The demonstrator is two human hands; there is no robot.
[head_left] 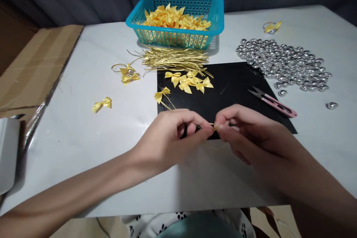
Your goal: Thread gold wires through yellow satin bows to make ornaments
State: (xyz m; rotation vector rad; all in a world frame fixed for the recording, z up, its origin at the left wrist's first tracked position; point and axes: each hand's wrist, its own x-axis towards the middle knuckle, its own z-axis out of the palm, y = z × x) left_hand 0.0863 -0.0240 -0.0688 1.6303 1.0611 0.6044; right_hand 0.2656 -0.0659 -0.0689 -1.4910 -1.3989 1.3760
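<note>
Over the front of a black mat (223, 100), my left hand (170, 134) and my right hand (251, 134) meet fingertip to fingertip. Each pinches a thin gold cord (214, 129) between thumb and forefinger. Part of the cord is hidden by the fingers. Beyond my left hand lies a yellow ribbon bow (162, 95), from which gold cord strands run back under that hand. Several loose yellow bows (185, 81) rest on the mat behind the hands. To the right of my right hand are pink-handled thread snips (275, 103), blades pointing up and left.
A teal basket (174, 34) of yellow bows stands at the back, behind a bundle of gold cords (174, 58). Silver heart beads (287, 63) are heaped on the right. One bow (102, 104) lies left; finished-looking bow loops (128, 73) lie near the bundle. Cardboard (52, 52) borders the table's left.
</note>
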